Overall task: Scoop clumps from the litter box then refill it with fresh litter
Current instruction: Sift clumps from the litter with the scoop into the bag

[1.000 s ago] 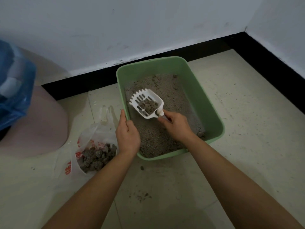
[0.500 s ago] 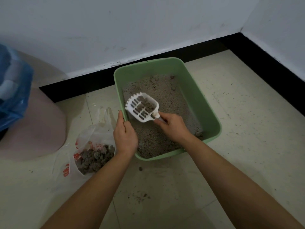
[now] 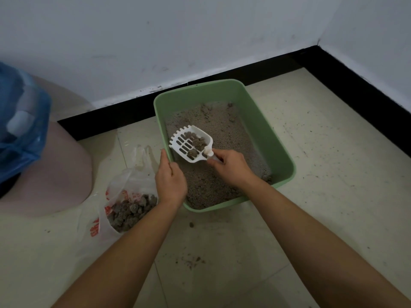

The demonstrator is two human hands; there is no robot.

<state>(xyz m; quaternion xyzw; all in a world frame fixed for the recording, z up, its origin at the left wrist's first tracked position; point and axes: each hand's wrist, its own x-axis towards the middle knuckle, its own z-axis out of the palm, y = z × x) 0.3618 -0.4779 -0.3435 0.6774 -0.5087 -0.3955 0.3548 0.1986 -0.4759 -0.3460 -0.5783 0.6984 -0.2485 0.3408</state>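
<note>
Head view showed my right hand (image 3: 231, 167) clamped on the scoop (image 3: 190, 145) handle, holding it level above the box (image 3: 262, 121) so clumps (image 3: 198, 142) stayed in. My left hand (image 3: 170, 181) gripped the box rim, steadying it beside the bag (image 3: 133, 185).

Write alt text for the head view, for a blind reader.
The right hand holds a white slotted scoop carrying grey clumps above the litter in a green litter box; the left hand grips its rim. A plastic bag holding more clumps lies beside it.
</note>
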